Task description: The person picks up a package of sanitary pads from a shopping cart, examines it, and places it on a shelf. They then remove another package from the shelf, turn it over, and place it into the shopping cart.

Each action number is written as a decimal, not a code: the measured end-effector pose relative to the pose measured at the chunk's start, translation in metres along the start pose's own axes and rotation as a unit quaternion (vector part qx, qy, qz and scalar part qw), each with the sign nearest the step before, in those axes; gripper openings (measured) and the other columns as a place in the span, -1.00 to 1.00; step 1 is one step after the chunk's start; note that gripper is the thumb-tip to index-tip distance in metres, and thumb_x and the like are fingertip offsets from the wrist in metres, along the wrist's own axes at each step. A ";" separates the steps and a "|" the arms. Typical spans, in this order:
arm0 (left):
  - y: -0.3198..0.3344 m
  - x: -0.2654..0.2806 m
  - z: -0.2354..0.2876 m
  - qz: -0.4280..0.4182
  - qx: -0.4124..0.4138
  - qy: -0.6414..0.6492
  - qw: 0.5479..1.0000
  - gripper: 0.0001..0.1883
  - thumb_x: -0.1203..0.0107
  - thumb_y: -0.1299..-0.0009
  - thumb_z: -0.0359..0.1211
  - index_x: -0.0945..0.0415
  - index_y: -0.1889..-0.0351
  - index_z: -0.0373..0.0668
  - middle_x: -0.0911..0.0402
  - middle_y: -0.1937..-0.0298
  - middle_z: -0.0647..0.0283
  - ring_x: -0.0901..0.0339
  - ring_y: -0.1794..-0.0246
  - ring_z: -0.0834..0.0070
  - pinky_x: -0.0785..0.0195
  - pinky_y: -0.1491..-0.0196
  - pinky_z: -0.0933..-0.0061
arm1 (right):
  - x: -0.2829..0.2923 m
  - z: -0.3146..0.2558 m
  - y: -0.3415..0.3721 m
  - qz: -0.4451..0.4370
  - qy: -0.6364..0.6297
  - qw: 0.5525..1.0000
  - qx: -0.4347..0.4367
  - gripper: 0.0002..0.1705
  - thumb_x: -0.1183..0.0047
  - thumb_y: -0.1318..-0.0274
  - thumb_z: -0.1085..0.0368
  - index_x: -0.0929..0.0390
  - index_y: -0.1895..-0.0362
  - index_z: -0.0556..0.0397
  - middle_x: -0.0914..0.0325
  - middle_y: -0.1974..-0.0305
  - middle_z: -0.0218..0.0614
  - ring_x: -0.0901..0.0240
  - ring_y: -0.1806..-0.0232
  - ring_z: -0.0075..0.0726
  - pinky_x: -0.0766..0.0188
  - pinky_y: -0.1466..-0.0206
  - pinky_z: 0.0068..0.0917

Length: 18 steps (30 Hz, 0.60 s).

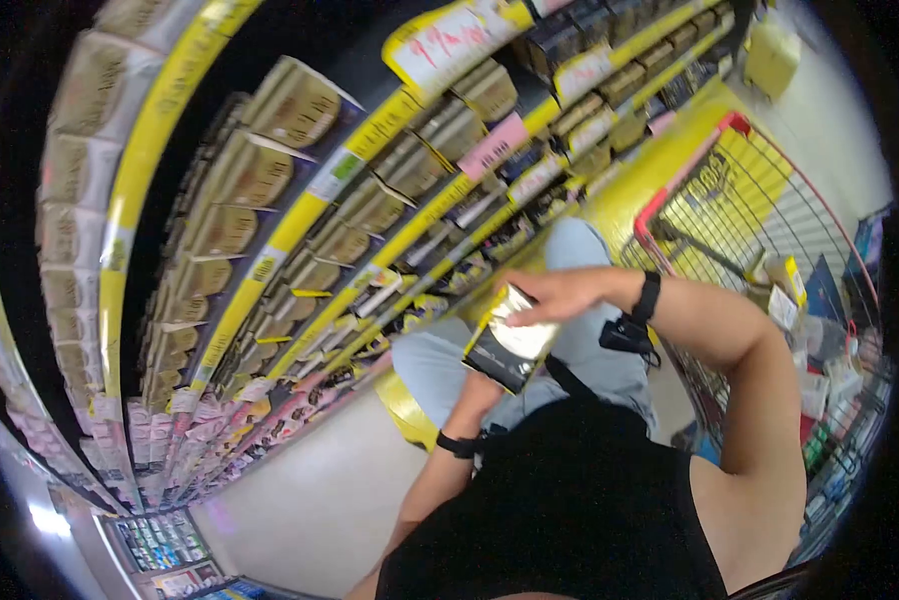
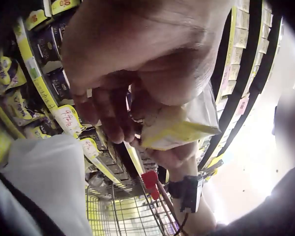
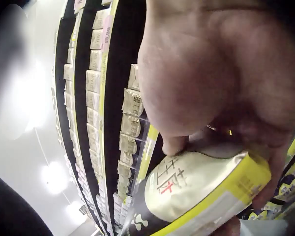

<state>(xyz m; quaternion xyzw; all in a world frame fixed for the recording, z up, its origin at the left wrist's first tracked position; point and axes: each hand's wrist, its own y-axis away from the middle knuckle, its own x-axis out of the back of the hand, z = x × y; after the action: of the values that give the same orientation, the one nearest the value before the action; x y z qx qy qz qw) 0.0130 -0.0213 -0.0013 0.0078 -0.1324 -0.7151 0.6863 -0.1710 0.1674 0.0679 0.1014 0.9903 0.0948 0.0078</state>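
Observation:
A soft packet (image 1: 510,345) in black, cream and yellow is held between both hands in front of the lap. My right hand (image 1: 560,295) grips its upper end, with the thumb lying across the cream face. Dark printed characters show on the packet (image 3: 196,182) in the right wrist view. At the lower end, my left hand (image 1: 483,392) holds it from beneath, mostly covered by the packet in the head view. Curled fingers of the left hand (image 2: 152,54) show beside the packet's yellow edge in the left wrist view.
Long shelves (image 1: 300,215) of packaged goods with yellow price strips run along the left. A red-rimmed wire cart (image 1: 770,180) holding several items stands close by on the right. Pale floor (image 1: 310,500) lies at lower left. A yellow bin-like object (image 1: 773,58) is at upper right.

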 end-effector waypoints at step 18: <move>0.007 0.024 -0.066 -0.079 0.005 0.055 0.995 -0.69 -0.10 -0.54 -0.27 -0.45 -0.13 -0.24 -0.59 0.07 0.25 -0.52 0.09 0.51 -0.42 -0.01 0.45 | 0.102 -0.231 0.012 0.538 0.577 0.537 0.298 -0.42 -0.20 -0.02 0.46 -0.44 -0.20 0.07 -0.51 -0.12 -0.06 -0.41 -0.17 0.19 -0.39 -0.21 -0.16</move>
<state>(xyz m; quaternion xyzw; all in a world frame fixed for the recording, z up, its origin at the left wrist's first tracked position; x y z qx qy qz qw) 0.0315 -0.0567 -0.0598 0.0607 -0.0966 -0.7651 0.6337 -0.2768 0.1561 0.2976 0.5348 0.5103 -0.1816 -0.6486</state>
